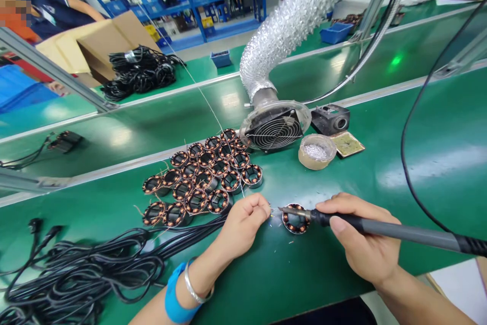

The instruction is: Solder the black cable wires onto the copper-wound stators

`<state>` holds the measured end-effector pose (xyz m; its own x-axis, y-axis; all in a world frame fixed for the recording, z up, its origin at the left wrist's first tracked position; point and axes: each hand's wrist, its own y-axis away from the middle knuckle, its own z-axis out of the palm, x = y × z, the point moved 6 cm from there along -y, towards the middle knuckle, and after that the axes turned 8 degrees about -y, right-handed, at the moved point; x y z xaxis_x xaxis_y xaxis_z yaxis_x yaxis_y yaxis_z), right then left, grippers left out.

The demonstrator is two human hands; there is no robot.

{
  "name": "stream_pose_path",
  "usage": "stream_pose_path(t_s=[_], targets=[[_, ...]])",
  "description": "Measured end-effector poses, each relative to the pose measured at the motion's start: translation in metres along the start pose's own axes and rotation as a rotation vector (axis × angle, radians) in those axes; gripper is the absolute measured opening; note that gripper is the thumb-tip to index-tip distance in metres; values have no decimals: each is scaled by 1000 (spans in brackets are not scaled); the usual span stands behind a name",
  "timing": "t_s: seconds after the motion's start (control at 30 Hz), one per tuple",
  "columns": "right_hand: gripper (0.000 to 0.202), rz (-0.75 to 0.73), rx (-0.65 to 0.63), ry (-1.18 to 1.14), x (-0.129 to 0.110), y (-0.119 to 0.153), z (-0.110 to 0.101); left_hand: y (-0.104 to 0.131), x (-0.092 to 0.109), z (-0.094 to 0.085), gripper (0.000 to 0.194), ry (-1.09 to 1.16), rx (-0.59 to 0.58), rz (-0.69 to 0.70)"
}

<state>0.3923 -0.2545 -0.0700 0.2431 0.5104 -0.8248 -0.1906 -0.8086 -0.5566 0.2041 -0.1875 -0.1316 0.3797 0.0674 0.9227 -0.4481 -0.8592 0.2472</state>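
Observation:
A soldering iron [365,226] is held in my right hand [365,239], its fingers wrapped round the handle. The iron's tip points left, above a copper-wound ring [296,219] lying on the green bench. Just left of that ring, my left hand [245,221] is closed in a pinch on the thin white wire [213,112] or on small wire ends; which one is too small to tell. A blue band [175,292] and a silver bracelet are on my left wrist. Several more copper-wound rings [205,180] stand grouped behind my left hand.
Black cables [102,264] lie coiled at left. A fan [276,130] on a silver duct [300,15] hangs behind the ring. Beside it are a round tub [317,151], a sponge tray [347,143] and a black holder [331,119]. A person [53,5] is at the upper left.

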Motion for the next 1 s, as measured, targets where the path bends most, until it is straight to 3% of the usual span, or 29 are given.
stream_pose_path(t_s=[0.27, 0.77, 1.0], targets=[[17, -16, -54, 23, -4, -1, 5, 0, -1, 1, 18, -6, -14, 15], [32, -242, -216, 97, -29, 8, 19, 1, -1, 2, 19, -11, -31, 38], [31, -286, -176, 82, -32, 9, 19, 1, 0, 1, 18, -26, -40, 41]])
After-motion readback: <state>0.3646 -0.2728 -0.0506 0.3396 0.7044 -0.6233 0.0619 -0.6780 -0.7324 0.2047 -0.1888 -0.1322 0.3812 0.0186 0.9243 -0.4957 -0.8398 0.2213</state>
